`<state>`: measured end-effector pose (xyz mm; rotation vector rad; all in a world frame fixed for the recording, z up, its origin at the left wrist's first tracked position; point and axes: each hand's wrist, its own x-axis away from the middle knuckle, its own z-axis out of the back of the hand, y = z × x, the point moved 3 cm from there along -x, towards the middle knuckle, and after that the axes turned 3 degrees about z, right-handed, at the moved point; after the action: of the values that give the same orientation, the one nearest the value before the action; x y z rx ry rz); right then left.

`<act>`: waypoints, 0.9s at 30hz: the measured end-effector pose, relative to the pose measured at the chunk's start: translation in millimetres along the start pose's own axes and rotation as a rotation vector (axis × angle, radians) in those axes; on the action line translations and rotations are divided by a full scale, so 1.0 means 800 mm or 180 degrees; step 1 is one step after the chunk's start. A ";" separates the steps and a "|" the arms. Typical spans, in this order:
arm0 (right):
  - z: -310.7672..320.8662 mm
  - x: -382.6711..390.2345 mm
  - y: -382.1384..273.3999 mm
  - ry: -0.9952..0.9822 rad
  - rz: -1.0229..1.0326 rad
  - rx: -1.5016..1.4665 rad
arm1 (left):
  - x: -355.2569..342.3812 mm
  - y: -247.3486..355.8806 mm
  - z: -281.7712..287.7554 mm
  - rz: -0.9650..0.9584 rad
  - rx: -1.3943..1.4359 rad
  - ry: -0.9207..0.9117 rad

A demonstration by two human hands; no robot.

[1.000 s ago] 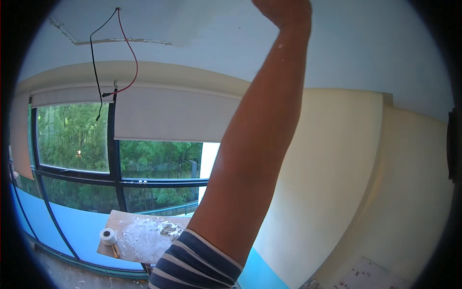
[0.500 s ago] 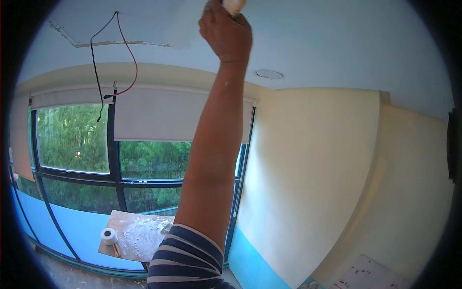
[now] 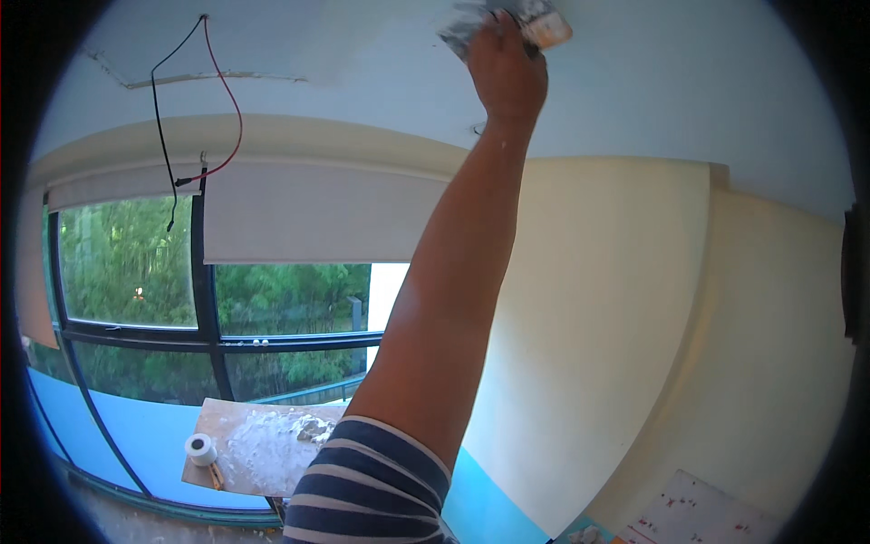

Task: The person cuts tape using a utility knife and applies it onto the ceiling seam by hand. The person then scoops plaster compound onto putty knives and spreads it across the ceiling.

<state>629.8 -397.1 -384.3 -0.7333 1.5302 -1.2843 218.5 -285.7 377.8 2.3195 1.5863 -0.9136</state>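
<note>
The right hand (image 3: 506, 77) is raised overhead at the end of a straight arm in a short blue-and-white striped sleeve (image 3: 376, 485), and its fingers are closed around the pale handle of a flat-bladed plastering trowel smeared with grey-white filler (image 3: 507, 20). The trowel lies directly above the hand, between the knuckles and the white painted ceiling (image 3: 680, 82), and appears to be pressed against or just under that surface; the blur there keeps the contact from being certain. Its long axis runs roughly left to right across the view, with the stained blade end toward the left of the hand and the lighter, orange-tinged end poking out on the right. The left hand is out of sight, so the right one is the only one near the ceiling.

Left of the trowel, a paler, freshly skimmed patch of ceiling (image 3: 362, 45) stretches away. Farther left of the trowel, a black wire and a red wire (image 3: 213, 82) hang from a hole in the ceiling toward the top of a white roller blind (image 3: 317, 218). Below the blind, well under the trowel, is a dark-framed window with green trees beyond (image 3: 136, 263). Far below the trowel, beside the striped sleeve, a filler-spattered wooden board (image 3: 263, 449) carries a white roll of tape (image 3: 200, 448).
</note>
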 end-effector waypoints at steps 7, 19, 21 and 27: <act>0.010 -0.003 0.007 0.0005 0.0204 0.0120 | 0.006 -0.069 0.066 0.2503 0.0574 -0.0086; 0.001 -0.019 0.028 -0.0140 -0.0462 -0.0733 | -0.106 -0.191 0.052 0.2452 0.1905 0.0349; 0.000 -0.022 0.042 -0.0158 -0.0979 -0.1347 | -0.111 -0.155 0.045 0.2166 0.1869 0.0368; -0.008 -0.019 0.015 -0.0377 0.0215 0.0106 | -0.118 0.031 0.063 0.2137 0.1027 -0.0034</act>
<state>630.5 -378.3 -391.6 -0.7178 1.4232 -1.1926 198.9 -393.2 388.2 2.7615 0.5800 -1.0380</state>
